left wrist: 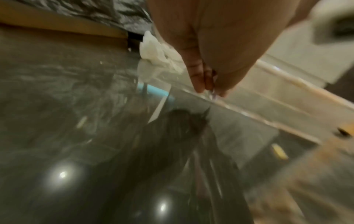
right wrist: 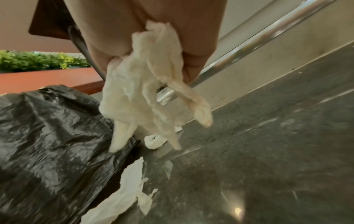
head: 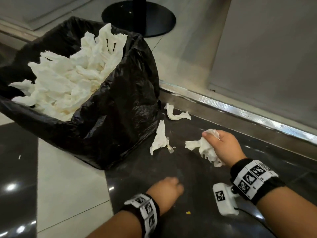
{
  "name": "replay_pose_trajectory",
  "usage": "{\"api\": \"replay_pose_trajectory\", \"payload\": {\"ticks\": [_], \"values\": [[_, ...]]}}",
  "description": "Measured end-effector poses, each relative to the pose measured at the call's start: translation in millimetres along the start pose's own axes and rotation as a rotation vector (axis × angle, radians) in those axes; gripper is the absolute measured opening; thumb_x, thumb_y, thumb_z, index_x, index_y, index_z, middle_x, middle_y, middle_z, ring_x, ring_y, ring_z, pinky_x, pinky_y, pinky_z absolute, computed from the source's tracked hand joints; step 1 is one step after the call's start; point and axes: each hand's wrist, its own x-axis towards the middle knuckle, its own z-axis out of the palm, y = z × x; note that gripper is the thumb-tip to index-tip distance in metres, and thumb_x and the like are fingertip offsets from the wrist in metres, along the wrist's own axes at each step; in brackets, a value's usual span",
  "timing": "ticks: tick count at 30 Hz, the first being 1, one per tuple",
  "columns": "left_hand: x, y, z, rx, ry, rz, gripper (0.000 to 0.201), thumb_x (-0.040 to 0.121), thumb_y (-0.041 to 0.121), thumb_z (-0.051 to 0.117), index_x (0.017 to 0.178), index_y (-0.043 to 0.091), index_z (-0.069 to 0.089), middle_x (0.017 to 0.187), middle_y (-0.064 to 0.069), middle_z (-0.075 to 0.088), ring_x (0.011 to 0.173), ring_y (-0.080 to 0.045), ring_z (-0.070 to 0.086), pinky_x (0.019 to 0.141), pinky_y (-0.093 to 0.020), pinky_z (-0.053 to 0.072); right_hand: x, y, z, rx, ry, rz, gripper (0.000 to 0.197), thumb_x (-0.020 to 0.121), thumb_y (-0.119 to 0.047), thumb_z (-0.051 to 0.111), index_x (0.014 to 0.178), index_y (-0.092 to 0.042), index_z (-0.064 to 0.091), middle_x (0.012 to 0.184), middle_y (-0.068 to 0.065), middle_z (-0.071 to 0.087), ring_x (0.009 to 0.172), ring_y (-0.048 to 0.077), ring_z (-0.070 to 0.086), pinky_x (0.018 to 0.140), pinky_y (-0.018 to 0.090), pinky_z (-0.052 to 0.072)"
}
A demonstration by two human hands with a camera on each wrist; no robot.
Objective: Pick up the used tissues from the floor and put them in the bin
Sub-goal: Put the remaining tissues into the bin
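Head view: right hand [head: 221, 145] fisted around crumpled tissues [head: 204, 148], just above floor [head: 197, 169].

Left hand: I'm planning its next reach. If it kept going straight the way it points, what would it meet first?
Probably the long tissue lying on the dark floor against the black bin bag. The left hand points up-floor toward it, with only bare floor between; depth is uncertain.

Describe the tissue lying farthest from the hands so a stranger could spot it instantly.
Start at the black-bagged bin. On the dark floor by its right side, near the metal strip, lies the farthest tissue. Unlike the long tissue nearer the hands, it is bent and touches nothing else.
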Motion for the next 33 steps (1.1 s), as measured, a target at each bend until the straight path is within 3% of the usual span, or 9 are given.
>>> {"api": "replay_pose_trajectory", "payload": {"ticks": [5, 9, 13, 15, 19, 25, 28, 30, 33], "values": [[52, -52, -59, -0.177, 0.299, -0.232, 0.018, 0.088, 0.005, 0.045, 0.105, 0.008, 0.051, 0.111, -0.016, 0.051, 0.104, -0.035, 0.051, 0.086, -0.044, 0.046, 2, 27, -24, -0.078, 0.068, 0.043, 0.034, 0.087, -0.028, 0.061, 0.067, 0.001, 0.061, 0.067, 0.022, 0.065, 0.058, 0.028, 0.061, 0.056, 0.035, 0.047], [72, -79, -62, -0.044, 0.173, -0.306, 0.043, 0.085, 0.01, 0.046, 0.126, 0.023, 0.043, 0.125, -0.014, 0.042, 0.112, -0.036, 0.046, 0.095, -0.044, 0.044, -2, 38, -34, -0.096, 0.054, 0.066, 0.041, 0.082, -0.039, 0.058, 0.065, -0.002, 0.058, 0.061, 0.021, 0.063, 0.054, 0.033, 0.062, 0.053, 0.041, 0.046], [69, -76, -28, -0.011, 0.188, -0.475, 0.026, 0.089, 0.045, 0.044, 0.111, 0.033, 0.051, 0.133, -0.003, 0.035, 0.117, -0.03, 0.037, 0.093, -0.043, 0.035, -2, 36, -28, -0.088, 0.051, 0.067, 0.036, 0.087, -0.027, 0.062, 0.063, 0.0, 0.059, 0.062, 0.022, 0.063, 0.058, 0.028, 0.06, 0.066, 0.044, 0.05], [67, -71, -18, -0.006, 0.149, -0.501, 0.025, 0.091, 0.041, 0.043, 0.11, 0.027, 0.052, 0.13, -0.005, 0.038, 0.116, -0.03, 0.039, 0.092, -0.042, 0.036, 5, 31, -20, -0.137, 0.045, 0.064, 0.031, 0.086, -0.026, 0.063, 0.067, -0.002, 0.061, 0.066, 0.018, 0.064, 0.065, 0.027, 0.061, 0.067, 0.04, 0.048], [51, -70, -13, -0.019, -0.012, -0.44, 0.022, 0.092, 0.01, 0.04, 0.11, 0.007, 0.052, 0.12, -0.017, 0.047, 0.11, -0.034, 0.051, 0.09, -0.04, 0.044, 35, 16, 9, -0.312, -0.001, -0.027, 0.009, 0.081, -0.015, 0.063, 0.088, -0.019, 0.058, 0.091, 0.006, 0.065, 0.077, 0.022, 0.059, 0.067, 0.03, 0.043], [-17, -61, -65, -0.191, -0.04, -0.26, 0.022, 0.09, 0.011, 0.046, 0.109, 0.003, 0.055, 0.114, -0.02, 0.054, 0.101, -0.036, 0.056, 0.07, -0.02, 0.041, 110, -18, 73, -0.656, -0.248, -0.281, 0.075, 0.081, 0.003, 0.056, 0.145, -0.025, 0.03, 0.156, 0.009, 0.023, 0.137, 0.029, 0.037, 0.111, 0.035, 0.032], [-54, -54, -113, -0.222, 0.164, -0.198, 0.016, 0.086, 0.015, 0.049, 0.099, 0.01, 0.057, 0.101, -0.012, 0.053, 0.09, -0.03, 0.055, 0.07, -0.029, 0.039, 133, -23, 101, -0.691, -0.325, -0.2, 0.068, 0.09, -0.006, 0.05, 0.148, -0.03, 0.024, 0.159, 0.011, 0.013, 0.142, 0.033, 0.028, 0.116, 0.038, 0.026], [-82, -51, -150, -0.212, 0.287, -0.142, 0.003, 0.083, 0.015, 0.051, 0.081, 0.015, 0.051, 0.086, -0.002, 0.045, 0.077, -0.022, 0.05, 0.064, -0.027, 0.033, 130, -24, 115, -0.697, -0.356, -0.2, 0.048, 0.096, -0.018, 0.044, 0.143, -0.021, 0.036, 0.152, 0.016, 0.029, 0.136, 0.034, 0.036, 0.114, 0.038, 0.029], [-132, -52, -215, -0.078, 0.472, -0.027, 0.021, 0.082, 0.017, 0.05, 0.07, 0.024, 0.034, 0.079, 0.005, 0.038, 0.069, -0.02, 0.049, 0.059, -0.031, 0.039, 109, -23, 122, -0.769, -0.303, -0.208, 0.029, 0.094, -0.014, 0.045, 0.12, -0.009, 0.057, 0.134, 0.02, 0.051, 0.124, 0.035, 0.049, 0.104, 0.037, 0.038]]}}
